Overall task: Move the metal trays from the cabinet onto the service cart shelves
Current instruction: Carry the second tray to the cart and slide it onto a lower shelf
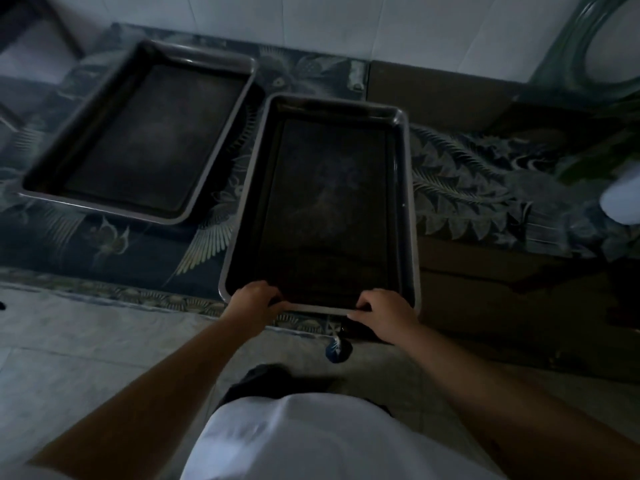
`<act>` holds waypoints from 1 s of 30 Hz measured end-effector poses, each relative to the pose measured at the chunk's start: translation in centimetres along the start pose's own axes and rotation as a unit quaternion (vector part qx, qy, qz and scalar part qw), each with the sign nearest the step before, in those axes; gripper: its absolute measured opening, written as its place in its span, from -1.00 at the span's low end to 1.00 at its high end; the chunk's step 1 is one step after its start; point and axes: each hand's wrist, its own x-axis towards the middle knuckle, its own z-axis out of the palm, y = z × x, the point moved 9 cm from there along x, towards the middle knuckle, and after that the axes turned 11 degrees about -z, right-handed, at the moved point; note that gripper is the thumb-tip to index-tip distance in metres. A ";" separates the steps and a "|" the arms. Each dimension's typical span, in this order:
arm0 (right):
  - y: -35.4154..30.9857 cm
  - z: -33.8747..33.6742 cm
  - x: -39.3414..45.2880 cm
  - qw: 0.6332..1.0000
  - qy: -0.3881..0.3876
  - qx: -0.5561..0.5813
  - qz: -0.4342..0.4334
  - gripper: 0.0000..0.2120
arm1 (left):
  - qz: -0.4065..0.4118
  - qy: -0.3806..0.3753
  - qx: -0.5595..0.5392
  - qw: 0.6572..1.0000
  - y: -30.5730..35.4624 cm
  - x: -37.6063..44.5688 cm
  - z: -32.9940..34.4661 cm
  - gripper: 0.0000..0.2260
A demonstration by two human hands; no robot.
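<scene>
Left hand [255,299] and right hand [384,311] both curled over the near rim of the right tray [406,188], gripping it. Second tray [221,147] lying far left, on the patterned cloth [478,188].

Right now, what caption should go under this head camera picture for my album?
Both hands, left and right, grip the near rim of a metal tray beside a second tray on a patterned cloth.

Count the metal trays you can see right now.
2. One tray lies at the back left on the patterned cloth. The other tray is in front, its near rim gripped by the left hand and right hand. None stacked or hidden, as far as visible.
</scene>
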 end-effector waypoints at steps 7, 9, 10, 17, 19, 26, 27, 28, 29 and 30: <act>-0.4 2.2 -2.5 1.000 -0.014 0.011 -0.026 -0.76 | -0.003 -0.003 -0.006 1.000 -0.9 -2.3 1.8 -0.69; -0.3 2.0 -1.8 0.998 -0.051 0.012 -0.017 -0.70 | 0.001 -0.033 -0.008 0.999 -0.8 -1.7 1.8 -0.68; -0.2 1.6 -1.3 0.998 -0.060 0.013 -0.011 -0.66 | 0.009 -0.045 -0.007 0.999 -0.7 -1.3 1.7 -0.64; 3.1 -9.3 5.6 0.984 0.173 -0.035 0.038 -0.63 | 0.043 0.133 -0.064 0.988 -1.3 5.6 -8.5 -0.42; 5.8 -11.7 7.2 0.966 0.229 -0.057 0.108 -0.53 | -0.014 0.169 -0.103 0.980 -2.9 8.6 -11.1 -0.39; 14.0 -12.6 11.2 0.896 0.280 0.174 0.296 -0.67 | -0.208 0.046 -0.257 0.943 -6.3 18.5 -12.6 -0.54; 14.6 -12.7 11.5 0.886 0.295 0.190 0.302 -0.70 | -0.207 0.046 -0.275 0.938 -6.4 19.2 -12.5 -0.53; 15.1 -12.5 11.6 0.874 0.310 0.216 0.304 -0.70 | -0.204 0.052 -0.301 0.930 -6.4 19.6 -12.3 -0.53; 15.6 -12.2 11.6 0.859 0.326 0.253 0.304 -0.67 | -0.204 0.065 -0.330 0.919 -6.5 19.8 -12.1 -0.55; 16.1 -11.7 11.5 0.842 0.336 0.289 0.307 -0.65 | -0.207 0.080 -0.354 0.909 -6.7 19.9 -11.8 -0.56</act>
